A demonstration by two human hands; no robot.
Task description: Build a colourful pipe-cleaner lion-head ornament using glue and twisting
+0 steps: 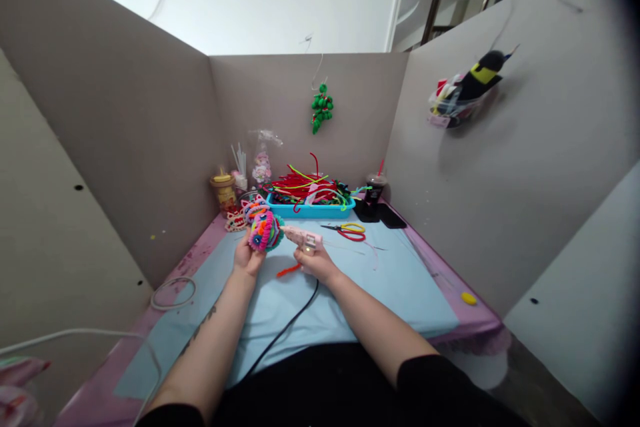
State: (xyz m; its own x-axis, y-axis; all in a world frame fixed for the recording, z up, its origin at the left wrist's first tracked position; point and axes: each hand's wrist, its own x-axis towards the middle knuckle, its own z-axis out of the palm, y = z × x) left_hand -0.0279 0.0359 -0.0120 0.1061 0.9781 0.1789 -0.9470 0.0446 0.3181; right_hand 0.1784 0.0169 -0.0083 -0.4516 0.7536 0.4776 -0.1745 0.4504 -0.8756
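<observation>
My left hand holds up a round pipe-cleaner figure in pink, orange, teal and other colours, its fingers closed round the lower left side. In my right hand is a pale pink hot glue gun, its nozzle pointing left at the figure's right side. Whether the tip touches the figure I cannot tell. A black cord runs from the gun toward my body. Below the gun lies a short orange pipe cleaner, partly near my right fingers. Another colourful pipe-cleaner piece sits just behind the figure.
A blue tray of red and green pipe cleaners stands at the back. Scissors with red and yellow handles lie right of the gun. Dark phones, a drink cup and a jar stand or lie near the partition walls.
</observation>
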